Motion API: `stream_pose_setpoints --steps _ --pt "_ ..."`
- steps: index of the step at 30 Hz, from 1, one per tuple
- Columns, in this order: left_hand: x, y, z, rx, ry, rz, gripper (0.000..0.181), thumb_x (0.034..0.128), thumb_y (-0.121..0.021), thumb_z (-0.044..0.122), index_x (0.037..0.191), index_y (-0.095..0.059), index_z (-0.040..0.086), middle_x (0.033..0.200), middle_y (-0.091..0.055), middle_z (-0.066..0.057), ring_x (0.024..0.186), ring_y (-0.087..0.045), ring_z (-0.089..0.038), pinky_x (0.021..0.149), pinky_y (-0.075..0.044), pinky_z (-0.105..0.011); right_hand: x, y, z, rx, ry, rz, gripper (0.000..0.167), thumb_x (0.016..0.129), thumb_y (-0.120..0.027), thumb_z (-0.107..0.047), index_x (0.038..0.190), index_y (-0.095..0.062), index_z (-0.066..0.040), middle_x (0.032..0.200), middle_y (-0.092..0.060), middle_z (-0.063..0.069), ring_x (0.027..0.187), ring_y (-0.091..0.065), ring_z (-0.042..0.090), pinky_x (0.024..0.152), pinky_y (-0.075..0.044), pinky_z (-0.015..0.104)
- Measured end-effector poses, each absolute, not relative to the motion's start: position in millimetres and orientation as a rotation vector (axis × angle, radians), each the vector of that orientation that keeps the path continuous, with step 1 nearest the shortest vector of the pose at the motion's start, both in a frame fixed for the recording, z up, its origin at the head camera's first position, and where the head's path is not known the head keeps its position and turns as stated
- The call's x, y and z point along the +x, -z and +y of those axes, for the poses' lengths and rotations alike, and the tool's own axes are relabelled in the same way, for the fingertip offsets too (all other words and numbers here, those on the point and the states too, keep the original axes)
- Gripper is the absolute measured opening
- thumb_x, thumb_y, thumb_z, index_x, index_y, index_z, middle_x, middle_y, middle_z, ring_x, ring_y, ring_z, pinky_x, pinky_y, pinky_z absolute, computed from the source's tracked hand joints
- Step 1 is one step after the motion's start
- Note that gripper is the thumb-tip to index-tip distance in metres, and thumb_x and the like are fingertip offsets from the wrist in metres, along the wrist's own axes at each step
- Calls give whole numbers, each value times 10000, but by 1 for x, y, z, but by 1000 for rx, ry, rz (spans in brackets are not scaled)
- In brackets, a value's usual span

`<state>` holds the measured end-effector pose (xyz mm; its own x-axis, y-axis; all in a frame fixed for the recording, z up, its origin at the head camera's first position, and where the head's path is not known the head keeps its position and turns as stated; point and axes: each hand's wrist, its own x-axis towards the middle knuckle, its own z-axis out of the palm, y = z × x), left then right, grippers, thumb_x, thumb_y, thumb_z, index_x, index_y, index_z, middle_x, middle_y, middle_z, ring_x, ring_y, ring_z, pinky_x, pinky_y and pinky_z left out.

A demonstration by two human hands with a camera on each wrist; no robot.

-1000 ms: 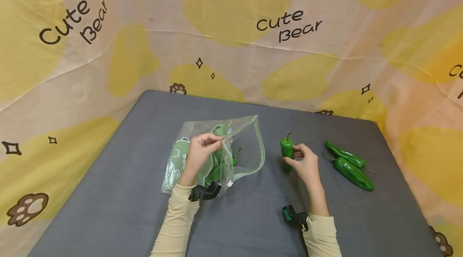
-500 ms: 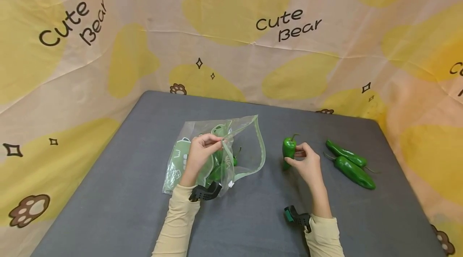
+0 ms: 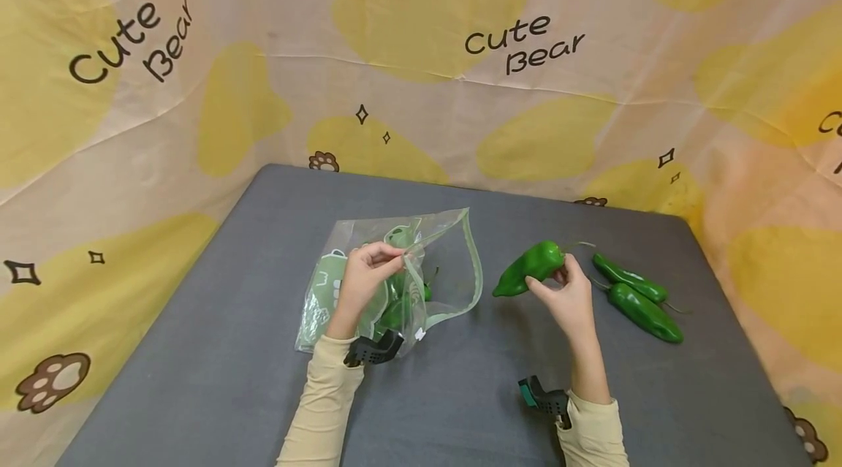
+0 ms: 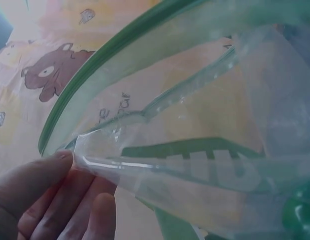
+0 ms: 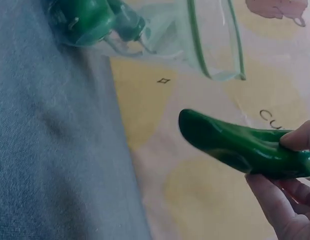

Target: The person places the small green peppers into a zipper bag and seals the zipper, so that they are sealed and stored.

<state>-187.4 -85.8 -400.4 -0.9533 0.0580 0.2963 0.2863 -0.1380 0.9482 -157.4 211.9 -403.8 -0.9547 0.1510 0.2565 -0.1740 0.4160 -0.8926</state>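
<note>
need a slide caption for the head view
Left hand pinching an open clear bag, right hand holding a green pepper above a grey table.

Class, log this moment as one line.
left hand: pinches open bag | right hand: holds pepper, outside bag | table: two peppers

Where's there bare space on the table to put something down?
The grey cloth-covered table looks bare left of the clear green-edged plastic bag, and between the two beige sleeves. It's crowded on the right, where two long shiny green peppers lie.

Bag mouth [image 3: 479,270]: gaping toward held pepper [image 3: 531,267].
Table [image 3: 496,244]: leaving a gap between.
Loose peppers [image 3: 645,313]: obstructing beside the right hand [image 3: 569,299].
</note>
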Motion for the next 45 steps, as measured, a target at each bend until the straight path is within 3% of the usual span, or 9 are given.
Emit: stream_pose_setpoints --steps 3,10,16,20,29,45 --pt "-187 400 -86 -384 2213 -1976 90 765 -580 -167 844 -563 -206 800 -632 -232 675 -623 -89 628 -531 -244 -156 401 210 46 -1638 -2280 434 740 -679 44 1124 -476 33 964 -554 100 821 -542 68 625 -499 151" --pt "-186 399 -84 -381 2216 -1997 116 769 -585 -156 866 -557 -213 828 -613 -283 693 -625 -84 644 -533 -260 -158 398 207 252 -1966 -1833 473 698 -612 224 1099 -482 8 973 -540 80 848 -550 173 680 -515 208" --pt "-185 400 -83 -357 2234 -1973 99 761 -585 -168 849 -561 -206 804 -637 -217 681 -629 -105 627 -536 -266 -161 404 210 405 -2026 -1710 460 702 -686 120 1113 -514 7 987 -559 93 859 -567 167 703 -512 216" --pt "-185 400 -83 -347 2243 -1966 101 761 -588 -165 850 -564 -204 803 -635 -220 676 -631 -110 622 -537 -270 -161 405 209 363 -2026 -1728 448 701 -723 53 1101 -531 -14 974 -571 87 853 -576 162 710 -505 210" --pt "-184 398 -83 -356 2256 -1973 108 766 -591 -160 860 -567 -206 813 -622 -261 677 -630 -106 618 -538 -272 -154 392 202 131 -2065 -1789 461 701 -579 253 1059 -543 -35 945 -562 77 833 -546 164 701 -484 202" --pt "-182 398 -81 -330 2260 -1990 105 772 -604 -135 856 -573 -189 852 -623 -259 708 -635 -115 645 -538 -298 -158 385 195 93 -2117 -1708 443 710 -535 262 1033 -532 -41 922 -558 71 814 -548 153 685 -482 194"
